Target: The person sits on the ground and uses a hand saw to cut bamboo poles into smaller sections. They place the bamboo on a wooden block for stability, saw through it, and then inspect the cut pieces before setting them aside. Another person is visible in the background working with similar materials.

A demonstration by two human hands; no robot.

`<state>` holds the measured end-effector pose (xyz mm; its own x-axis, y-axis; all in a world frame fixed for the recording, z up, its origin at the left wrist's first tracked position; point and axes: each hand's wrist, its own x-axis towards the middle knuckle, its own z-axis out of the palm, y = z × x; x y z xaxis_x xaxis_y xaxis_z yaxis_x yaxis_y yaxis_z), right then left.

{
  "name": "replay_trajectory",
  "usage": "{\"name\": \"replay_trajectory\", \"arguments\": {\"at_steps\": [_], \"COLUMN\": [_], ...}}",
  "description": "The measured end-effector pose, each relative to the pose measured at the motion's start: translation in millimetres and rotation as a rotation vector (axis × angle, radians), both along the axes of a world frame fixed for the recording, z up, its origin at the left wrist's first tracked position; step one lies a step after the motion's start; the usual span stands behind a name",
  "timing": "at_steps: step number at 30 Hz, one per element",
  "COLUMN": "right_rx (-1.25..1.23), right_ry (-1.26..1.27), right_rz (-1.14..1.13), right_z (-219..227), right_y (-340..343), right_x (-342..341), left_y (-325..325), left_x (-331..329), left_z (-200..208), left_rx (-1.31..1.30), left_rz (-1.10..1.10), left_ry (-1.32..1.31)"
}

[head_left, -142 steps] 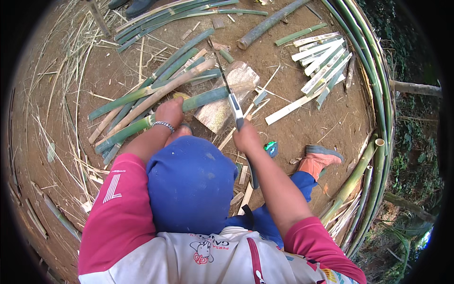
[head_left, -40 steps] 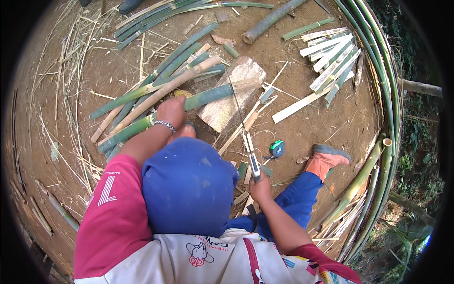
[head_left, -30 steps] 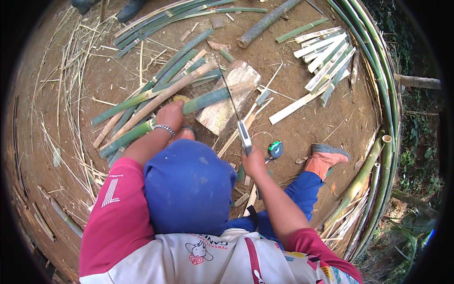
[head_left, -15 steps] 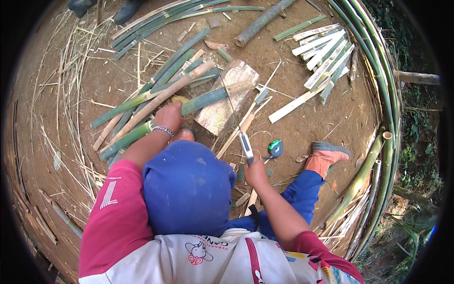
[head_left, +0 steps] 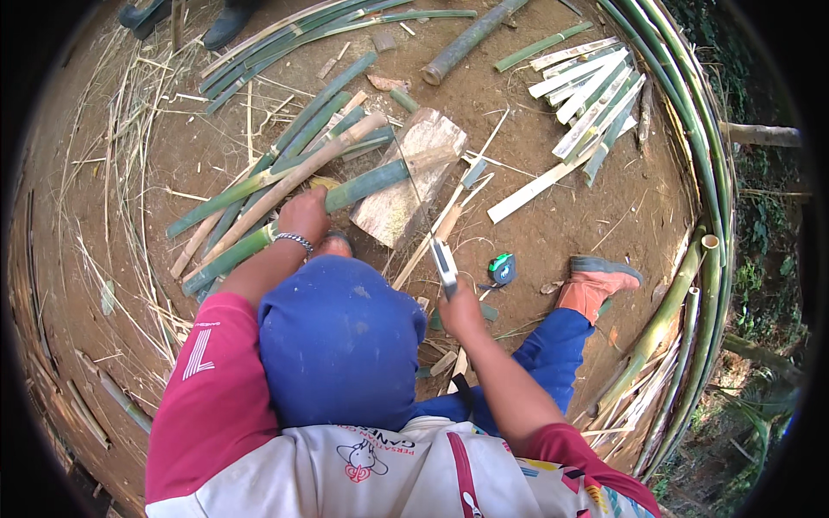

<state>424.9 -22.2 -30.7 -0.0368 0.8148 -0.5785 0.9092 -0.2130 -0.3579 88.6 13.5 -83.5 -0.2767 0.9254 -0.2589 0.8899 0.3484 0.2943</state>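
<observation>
My left hand (head_left: 304, 216) is closed around a green bamboo pole (head_left: 371, 184), pressing it down near my boot. The pole's far end lies across a pale wooden block (head_left: 387, 217) on the ground. In my right hand (head_left: 462, 312) is a handsaw (head_left: 446, 266), gripped by its grey and white handle. Its thin blade crosses the bamboo over the block, pointing away from me. Whether the teeth have cut into the bamboo is too small to tell. Several other bamboo lengths (head_left: 302, 168) lie beside and beyond my left hand.
A tape measure (head_left: 502, 269) lies right of the saw, near my outstretched boot (head_left: 596, 285). Split bamboo pieces (head_left: 587, 95) are fanned out at the far right. Long bent bamboo poles (head_left: 715, 173) line the right side. Another person's boots (head_left: 226, 26) stand at the far left.
The whole view has shifted slightly. Both hands keep their grips, and the saw blade still lies across the bamboo in nearly the same place.
</observation>
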Motion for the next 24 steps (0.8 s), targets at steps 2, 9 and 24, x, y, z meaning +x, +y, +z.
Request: {"name": "replay_trajectory", "arguments": {"at_steps": [2,9,24], "right_rx": [0.011,0.009,0.086], "right_ry": [0.065,0.065,0.121], "right_rz": [-0.089,0.101,0.074], "right_z": [-12.2,-6.8,-2.5], "right_y": [-56.0,82.5,74.3], "right_x": [48.2,-44.7,-47.1], "left_y": [2.7,1.5,1.9], "left_x": [-1.0,8.6,4.3], "left_z": [-2.3,5.0,5.6], "left_rx": [0.021,0.015,0.033], "left_rz": [-0.001,-0.019,-0.022], "left_ry": [-0.011,-0.007,0.006]}}
